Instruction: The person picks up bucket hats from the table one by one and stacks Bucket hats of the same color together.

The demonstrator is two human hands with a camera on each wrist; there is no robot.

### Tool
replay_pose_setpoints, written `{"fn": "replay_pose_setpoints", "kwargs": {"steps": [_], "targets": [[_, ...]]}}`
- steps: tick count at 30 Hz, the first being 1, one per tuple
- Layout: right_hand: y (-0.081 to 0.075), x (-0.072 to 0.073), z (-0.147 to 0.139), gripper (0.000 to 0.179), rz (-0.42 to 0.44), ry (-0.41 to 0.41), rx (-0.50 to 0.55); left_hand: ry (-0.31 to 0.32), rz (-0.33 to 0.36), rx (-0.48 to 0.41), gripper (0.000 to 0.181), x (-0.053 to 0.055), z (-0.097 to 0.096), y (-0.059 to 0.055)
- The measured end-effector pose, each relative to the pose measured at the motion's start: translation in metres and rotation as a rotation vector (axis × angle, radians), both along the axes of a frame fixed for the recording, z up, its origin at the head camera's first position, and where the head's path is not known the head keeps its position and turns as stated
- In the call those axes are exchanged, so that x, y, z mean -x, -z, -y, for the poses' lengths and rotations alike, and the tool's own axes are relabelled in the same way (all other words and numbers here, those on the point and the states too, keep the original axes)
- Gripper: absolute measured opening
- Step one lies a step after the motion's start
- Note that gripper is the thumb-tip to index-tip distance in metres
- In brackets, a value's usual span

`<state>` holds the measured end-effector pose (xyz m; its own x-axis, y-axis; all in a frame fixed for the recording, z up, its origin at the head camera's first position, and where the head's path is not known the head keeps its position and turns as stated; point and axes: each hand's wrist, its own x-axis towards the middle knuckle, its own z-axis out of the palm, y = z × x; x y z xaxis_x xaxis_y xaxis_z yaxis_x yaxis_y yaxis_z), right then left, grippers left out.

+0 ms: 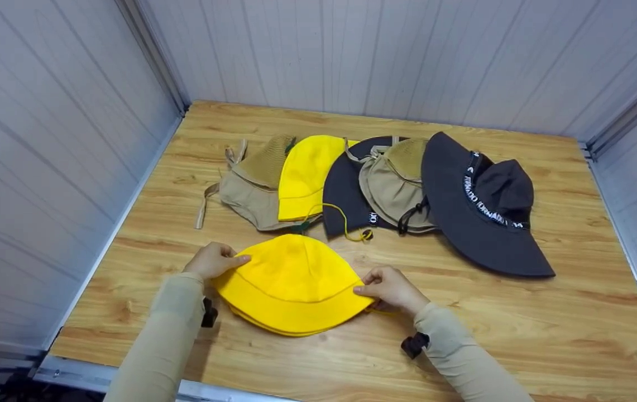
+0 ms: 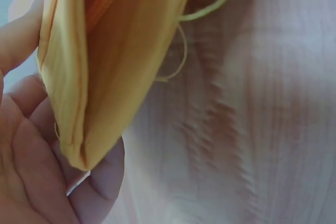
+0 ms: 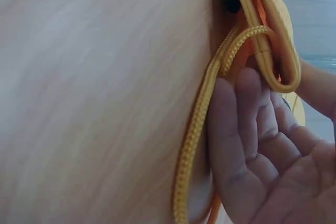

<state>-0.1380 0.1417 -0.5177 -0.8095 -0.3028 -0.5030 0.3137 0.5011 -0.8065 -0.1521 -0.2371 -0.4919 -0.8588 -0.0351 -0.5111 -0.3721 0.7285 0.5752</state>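
Nearest the front of the table is a yellow bucket hat (image 1: 296,273), folded flat with its brim toward me. My left hand (image 1: 215,261) pinches its left side, thumb on top and fingers beneath. At the opposite end, my right hand (image 1: 391,289) grips the brim corner between thumb and fingers. The left wrist view looks into the fold of the yellow hat (image 2: 126,61), with the left hand (image 2: 31,150) around its edge. In the right wrist view, a yellow cord (image 3: 191,145) hangs beside the fingers of the right hand (image 3: 268,150).
Behind lies an overlapping row of hats: a beige one (image 1: 251,195), a second yellow one (image 1: 307,173) with a cord, a dark one (image 1: 343,192), another beige one (image 1: 391,190), and a large dark wide-brimmed hat (image 1: 458,223) with a lettered band. Pale panel walls (image 1: 318,56) enclose the wooden table (image 1: 569,329).
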Motion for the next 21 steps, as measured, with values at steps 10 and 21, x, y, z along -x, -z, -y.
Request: {"fn": "replay_pose_setpoints", "kwargs": {"steps": [10, 21], "targets": [[0.003, 0.0, 0.004, 0.019, -0.03, 0.012, -0.089, 0.036, -0.004, 0.068, 0.04, -0.003, -0.001, 0.006], [0.003, 0.003, 0.008, 0.021, -0.047, 0.018, -0.173, 0.052, -0.032, 0.11, 0.041, -0.005, -0.004, 0.014]]}}
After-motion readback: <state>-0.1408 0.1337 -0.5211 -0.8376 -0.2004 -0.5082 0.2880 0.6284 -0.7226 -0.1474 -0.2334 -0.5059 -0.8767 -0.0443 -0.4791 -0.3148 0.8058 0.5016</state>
